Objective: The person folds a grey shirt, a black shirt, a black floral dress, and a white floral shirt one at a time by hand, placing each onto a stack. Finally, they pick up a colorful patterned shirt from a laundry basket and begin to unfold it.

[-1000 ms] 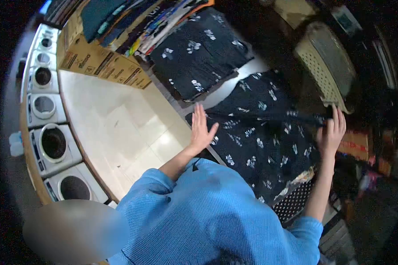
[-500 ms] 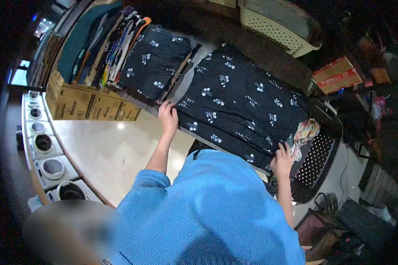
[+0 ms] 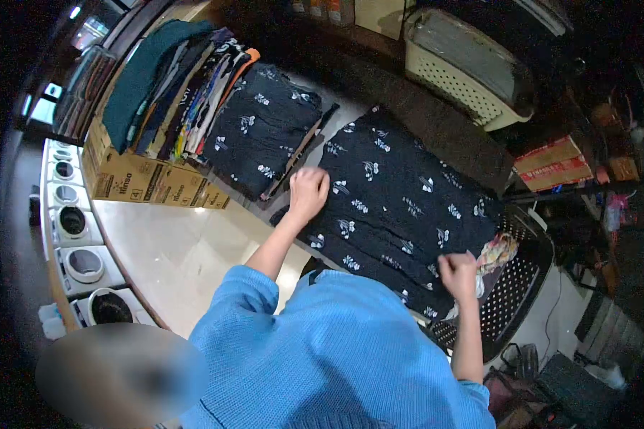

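We are looking at a black floral cloth (image 3: 390, 186) lying spread on the pale surface (image 3: 346, 114), its right end beside a dark basket (image 3: 511, 304). We are holding our left hand (image 3: 309, 191) curled at its left edge and our right hand (image 3: 460, 275) half-curled near its right end — whether either is pinching fabric, we cannot tell. With ripples crossing the cloth, we are risking set creases from uneven pulling — and a snag where the multicoloured cloth (image 3: 499, 252) is crowding that end.
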A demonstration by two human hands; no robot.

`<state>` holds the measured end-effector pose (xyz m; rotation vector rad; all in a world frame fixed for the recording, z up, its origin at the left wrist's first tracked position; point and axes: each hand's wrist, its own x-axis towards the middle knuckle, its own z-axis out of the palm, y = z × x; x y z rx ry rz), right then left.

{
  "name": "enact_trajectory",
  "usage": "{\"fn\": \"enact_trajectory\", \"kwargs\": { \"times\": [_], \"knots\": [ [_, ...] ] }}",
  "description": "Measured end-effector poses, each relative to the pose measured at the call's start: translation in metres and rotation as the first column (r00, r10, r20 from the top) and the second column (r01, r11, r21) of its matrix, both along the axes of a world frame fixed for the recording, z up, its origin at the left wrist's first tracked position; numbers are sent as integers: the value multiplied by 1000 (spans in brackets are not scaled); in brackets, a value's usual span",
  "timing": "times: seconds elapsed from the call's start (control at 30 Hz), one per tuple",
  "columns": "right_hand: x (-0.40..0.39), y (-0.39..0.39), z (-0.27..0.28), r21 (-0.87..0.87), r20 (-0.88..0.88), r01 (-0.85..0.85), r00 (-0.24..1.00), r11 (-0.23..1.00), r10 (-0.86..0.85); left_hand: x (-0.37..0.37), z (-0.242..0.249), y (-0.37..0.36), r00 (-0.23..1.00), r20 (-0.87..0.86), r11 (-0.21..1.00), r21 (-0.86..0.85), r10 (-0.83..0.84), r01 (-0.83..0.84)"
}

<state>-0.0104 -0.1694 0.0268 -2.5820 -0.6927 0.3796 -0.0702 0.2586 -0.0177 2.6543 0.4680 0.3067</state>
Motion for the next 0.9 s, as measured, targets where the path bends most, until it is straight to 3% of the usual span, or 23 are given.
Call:
{"fn": "enact_trajectory", "kwargs": {
  "times": [0.03,0.07,0.13,0.2,0.23,0.27,0.3,0.37,0.47,0.5,0.53,0.57,0.6,0.67,0.7,0.8,0.87,0.9],
  "knots": [
    [19,-5,-9,173,121,42,991,984,-64,23,-13,10,976,211,993,-115,55,-31],
    [40,2,6,150,270,25,961,988,-66,47,-11,18,959,253,957,-285,127,-52],
    [88,-2,5,105,286,49,955,993,-77,91,-47,35,959,111,920,-329,260,-211],
    [130,-10,-6,-10,349,9,937,1000,-4,117,-47,54,981,-167,918,-363,102,-157],
    [147,-11,-12,-104,334,47,943,993,-9,127,-34,60,935,-354,894,-417,6,-164],
    [160,-12,-19,-194,319,84,948,977,-18,132,-24,70,927,-322,801,-598,-194,-40],
    [171,-11,-22,-244,261,105,964,964,-39,135,-1,65,907,-413,940,-334,-76,-73],
    [184,-12,-30,-344,139,135,986,929,-91,133,30,55,877,-468,987,158,108,-37],
    [200,-21,-41,-361,19,-45,998,932,55,136,21,39,946,-298,921,389,129,-2],
    [203,-23,-46,-290,13,-31,999,957,36,144,21,34,953,-293,907,416,71,61],
    [203,-27,-51,-220,6,-16,1000,975,17,154,19,30,979,-202,922,381,9,70],
    [203,-31,-55,-153,-3,1,1000,988,-2,170,16,27,976,-218,953,290,-19,84],
    [200,-24,-39,-157,-70,52,995,986,-64,185,11,23,987,-155,989,132,-43,64],
    [188,2,13,-179,-199,162,960,971,-197,219,6,13,970,-243,993,-119,-11,-18],
    [190,-16,-5,-186,-60,97,992,978,-110,235,-8,13,954,-297,990,-140,-43,1],
    [196,-46,-15,-450,-26,-61,998,891,55,257,-1,11,878,-453,973,-223,-154,56],
    [180,-50,3,-406,98,-22,993,913,68,252,-10,18,975,-102,952,-259,-195,163],
    [167,-50,18,-392,156,-18,984,920,86,238,8,22,963,-109,842,-516,-245,156]
  ]
}}
